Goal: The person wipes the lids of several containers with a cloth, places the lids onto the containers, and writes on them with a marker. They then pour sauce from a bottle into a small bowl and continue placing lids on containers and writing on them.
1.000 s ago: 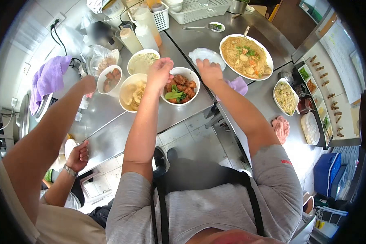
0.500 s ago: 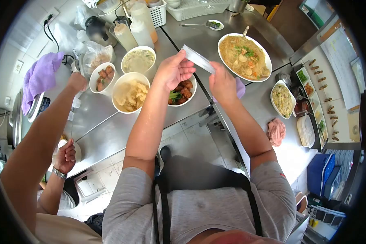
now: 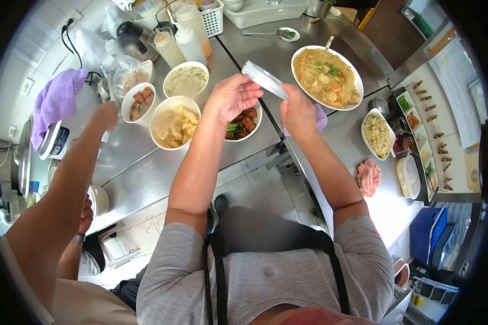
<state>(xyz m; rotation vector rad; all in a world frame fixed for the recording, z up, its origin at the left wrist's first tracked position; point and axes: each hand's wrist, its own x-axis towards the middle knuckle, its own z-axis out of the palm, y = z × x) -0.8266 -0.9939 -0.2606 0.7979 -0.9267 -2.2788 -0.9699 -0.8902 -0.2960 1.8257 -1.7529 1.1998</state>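
My right hand is closed around one end of a folded, whitish, thin plastic bag. Its other end reaches my left hand, whose palm is turned up with fingers loosely apart; the thumb is by the bag. Beneath my left hand, a white bowl holds browned chunks and greens, partly hidden. A bowl of pale fried pieces and a tub of soup stand left of my forearm. Just beyond my right hand is an oval plate of noodles. A lilac cloth lies partly behind that hand.
At left, a co-worker's arm reaches over the counter near a bowl of meat chunks; their other hand is beside a white tub. Squeeze bottles stand behind. Rightward are fried rice and a pink cloth.
My hands and the bag have barely moved. The co-worker's raised hand shifted slightly right, while their lower hand dropped partly behind their arm beside the white tub, which shows more now.
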